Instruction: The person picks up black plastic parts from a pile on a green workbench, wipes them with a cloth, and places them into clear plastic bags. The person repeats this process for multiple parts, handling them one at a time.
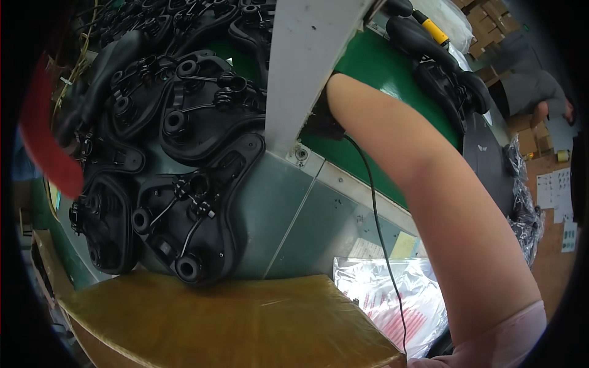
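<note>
My right forearm (380, 129) reaches up from the lower right across the green bench top. Its hand is hidden behind a pale upright post (310, 61), so its fingers do not show. By the wrist is a dark object (325, 124) with a thin black cable (372, 190) hanging from it; whether I hold it I cannot tell. My left hand is out of sight. Left of the post, several black bicycle saddles lie underside up, with rails and springs showing. The nearest saddle (190, 227) sits beside another black saddle (109, 224).
A brown-topped carton (233, 319) stands at the front. A shiny plastic bag (392, 294) lies right of it. More saddles (423, 49) and a yellow-banded tool (432, 29) lie beyond my arm. A blurred red shape (46, 135) is at left. Another person (534, 92) is at far right.
</note>
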The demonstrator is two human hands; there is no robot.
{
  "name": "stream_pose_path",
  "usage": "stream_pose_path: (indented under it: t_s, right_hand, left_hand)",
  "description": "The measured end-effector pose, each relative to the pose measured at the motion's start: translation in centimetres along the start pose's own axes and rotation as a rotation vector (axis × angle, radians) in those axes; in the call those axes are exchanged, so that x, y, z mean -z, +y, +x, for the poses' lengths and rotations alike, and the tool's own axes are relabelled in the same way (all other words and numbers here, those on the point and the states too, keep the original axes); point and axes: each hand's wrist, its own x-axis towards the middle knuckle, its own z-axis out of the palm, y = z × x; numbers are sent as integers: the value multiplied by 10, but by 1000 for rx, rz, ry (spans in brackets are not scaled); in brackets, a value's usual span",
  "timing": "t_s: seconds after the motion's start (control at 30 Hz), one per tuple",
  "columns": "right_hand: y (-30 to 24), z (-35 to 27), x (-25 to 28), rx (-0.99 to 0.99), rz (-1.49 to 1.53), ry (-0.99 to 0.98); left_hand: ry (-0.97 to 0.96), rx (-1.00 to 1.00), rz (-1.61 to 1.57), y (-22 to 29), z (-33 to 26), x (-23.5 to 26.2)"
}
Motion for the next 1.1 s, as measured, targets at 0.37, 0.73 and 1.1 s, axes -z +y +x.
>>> stream_pose_path:
  t_s: [0.37, 0.73, 1.1]
  right_hand:
    - [99, -184, 281, -279, -710, -813]
    - [-82, -128, 116, 482, 78, -559]
    - [-35, -105, 93, 95, 658, -301]
  left_hand:
    - [40, -66, -3, -6, -6, 10]
    - [100, -74, 45, -8, -6, -16]
    - [123, -87, 161, -5, -8, -49]
